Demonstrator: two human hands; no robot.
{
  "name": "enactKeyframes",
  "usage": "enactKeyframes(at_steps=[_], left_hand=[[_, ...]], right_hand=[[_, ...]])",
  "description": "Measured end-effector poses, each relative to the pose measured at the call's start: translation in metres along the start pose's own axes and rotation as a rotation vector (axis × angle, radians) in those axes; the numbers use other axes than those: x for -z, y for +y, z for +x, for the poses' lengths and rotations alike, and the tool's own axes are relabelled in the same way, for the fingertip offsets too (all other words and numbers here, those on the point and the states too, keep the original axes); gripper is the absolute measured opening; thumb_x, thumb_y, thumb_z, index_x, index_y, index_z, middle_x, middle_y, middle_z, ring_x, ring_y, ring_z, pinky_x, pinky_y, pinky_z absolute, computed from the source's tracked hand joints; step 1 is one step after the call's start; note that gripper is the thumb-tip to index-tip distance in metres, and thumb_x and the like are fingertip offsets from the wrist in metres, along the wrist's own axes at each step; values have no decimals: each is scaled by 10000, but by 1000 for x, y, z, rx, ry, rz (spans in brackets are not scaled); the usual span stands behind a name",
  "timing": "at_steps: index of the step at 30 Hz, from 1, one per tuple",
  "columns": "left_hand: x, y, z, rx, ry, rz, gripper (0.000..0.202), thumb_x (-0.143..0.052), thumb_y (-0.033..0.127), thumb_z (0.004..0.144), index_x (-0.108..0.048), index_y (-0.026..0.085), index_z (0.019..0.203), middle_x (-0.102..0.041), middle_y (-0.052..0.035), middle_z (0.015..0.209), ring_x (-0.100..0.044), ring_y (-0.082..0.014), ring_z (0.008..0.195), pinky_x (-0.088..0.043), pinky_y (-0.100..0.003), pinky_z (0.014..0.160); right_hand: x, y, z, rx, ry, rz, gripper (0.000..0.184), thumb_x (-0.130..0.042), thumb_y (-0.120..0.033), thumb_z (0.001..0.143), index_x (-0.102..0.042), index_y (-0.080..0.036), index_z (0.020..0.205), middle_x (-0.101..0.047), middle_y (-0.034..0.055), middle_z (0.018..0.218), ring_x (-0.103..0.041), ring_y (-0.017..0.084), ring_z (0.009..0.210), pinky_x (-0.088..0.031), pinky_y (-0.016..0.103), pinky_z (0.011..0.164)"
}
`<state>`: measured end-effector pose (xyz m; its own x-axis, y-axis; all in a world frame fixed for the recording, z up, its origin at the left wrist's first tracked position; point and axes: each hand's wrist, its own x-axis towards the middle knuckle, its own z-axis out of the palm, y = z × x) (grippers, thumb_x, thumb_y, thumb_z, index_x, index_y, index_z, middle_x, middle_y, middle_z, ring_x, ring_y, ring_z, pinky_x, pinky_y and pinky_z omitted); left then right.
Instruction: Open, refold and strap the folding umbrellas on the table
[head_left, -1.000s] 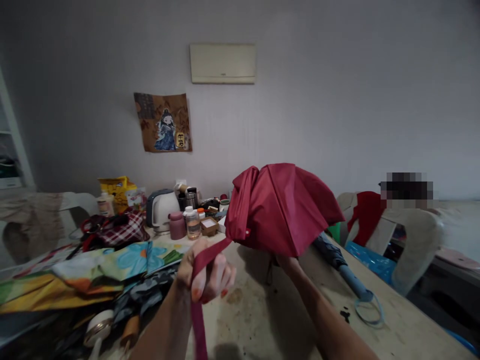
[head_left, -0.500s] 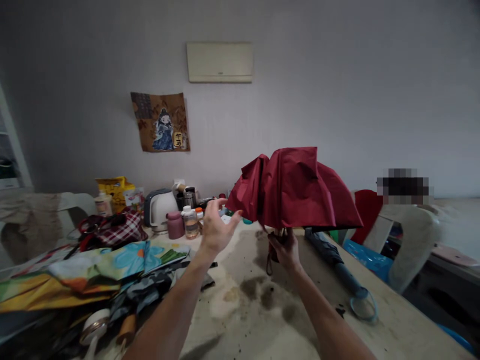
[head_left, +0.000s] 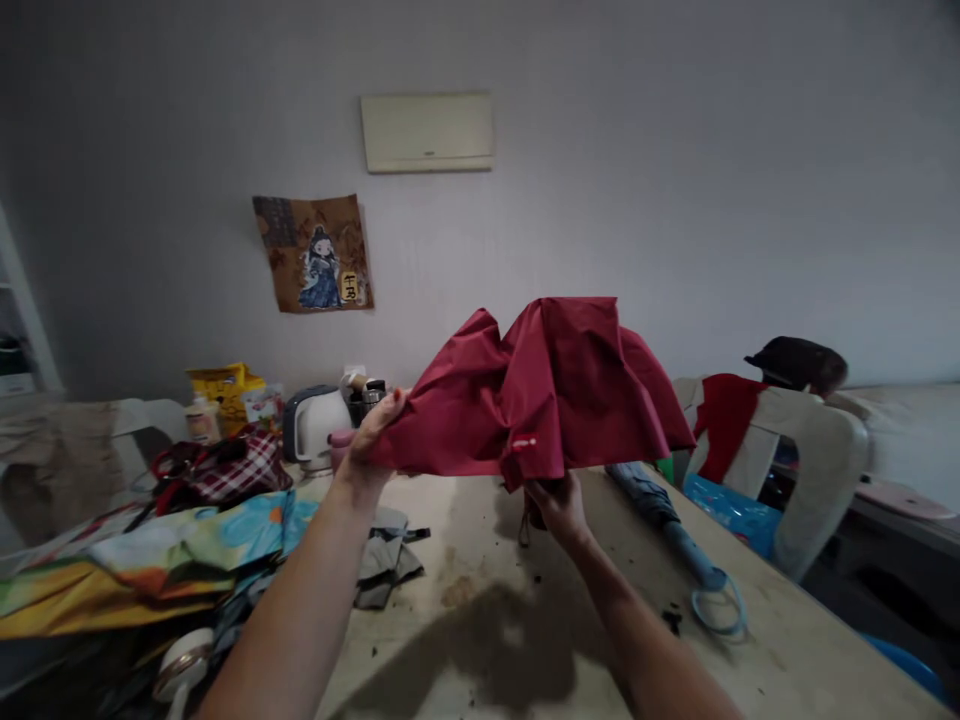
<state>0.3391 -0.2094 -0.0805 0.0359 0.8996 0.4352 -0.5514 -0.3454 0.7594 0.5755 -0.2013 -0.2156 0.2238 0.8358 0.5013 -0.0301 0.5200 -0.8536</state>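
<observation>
- Cream-coloured, stained table [head_left: 474,515], near centre: bare wood-like surface, shadowed beneath the raised work.
- Bright flower-printed cloth [head_left: 161,550], near left: spread in loose folds, with a small flat grey cloth piece [head_left: 381,575] lying to its right.
- Right hand [head_left: 561,508], centre: fingers closed round the handle region below the canopy; the handle itself is largely hidden.
- Left hand [head_left: 379,428], left of centre: gripping the outer left edge of the canopy between thumb and fingers, the fingertips behind the fabric being hidden.
- Wine-red fabric umbrella [head_left: 559,385], centre: held above the table between both hands, canopy uppermost. The left panel is drawn out fairly flat; the middle and right panels hang in broad, uneven folds.
- Stage of work, as judged: partway. The canopy is neither fully spread nor rolled tight; one panel is being straightened, while the remaining folds are unarranged and no strap is seen fastened round them.
- Slim grey-blue folded umbrella [head_left: 671,525], right: lying along the table, apart from the hands, with a pale blue loop [head_left: 741,612] at its near end.
- White-and-dark-grey electric kettle [head_left: 321,425], far left: standing beyond the left hand.
</observation>
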Motion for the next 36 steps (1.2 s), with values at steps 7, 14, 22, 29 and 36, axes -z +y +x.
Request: enactKeyframes(at_steps=[7,14,22,29,36], left_hand=[[24,-46,-39,346,78,178,221,-673,293,831,-644,101,724,-668,-91,618,-600,-129,476,-452,-198,447],[44,-78,-60,390,-195,566,448,-853,332,630,-724,118,1002,-736,-158,976,-685,-202,848,-508,-264,742],[6,-121,-32,305,-256,177,437,-887,391,554,-735,158,890,-738,-95,953,-660,-216,889,-488,-317,827],[85,-105,-24,646,-287,225,455,-862,312,619,-721,104,998,-732,-159,935,-681,-234,859,-472,-310,741],[82,-75,-15,446,-424,53,782,-935,418,437,-680,130,1118,-609,-202,1274,-524,-357,1213,-406,-494,989]], right_hand=[[-7,-2,-3,19,-26,103,372,-705,-296,668,-460,-228,939,-506,-97,552,-462,93,410,-403,220,397],[-10,7,-6,9,-41,84,498,-697,-276,678,-460,-208,1111,-514,-85,608,-463,94,461,-398,213,422],[-19,1,-16,57,-140,158,426,-687,-286,695,-468,-210,1052,-522,-75,646,-455,83,501,-390,201,453],[-9,-1,-11,-50,-169,127,398,-728,-306,679,-473,-202,965,-513,-84,596,-459,84,441,-393,212,421],[-11,-7,-11,-36,-190,153,480,-749,-306,637,-496,-196,1030,-552,-52,690,-477,93,549,-420,216,501]])
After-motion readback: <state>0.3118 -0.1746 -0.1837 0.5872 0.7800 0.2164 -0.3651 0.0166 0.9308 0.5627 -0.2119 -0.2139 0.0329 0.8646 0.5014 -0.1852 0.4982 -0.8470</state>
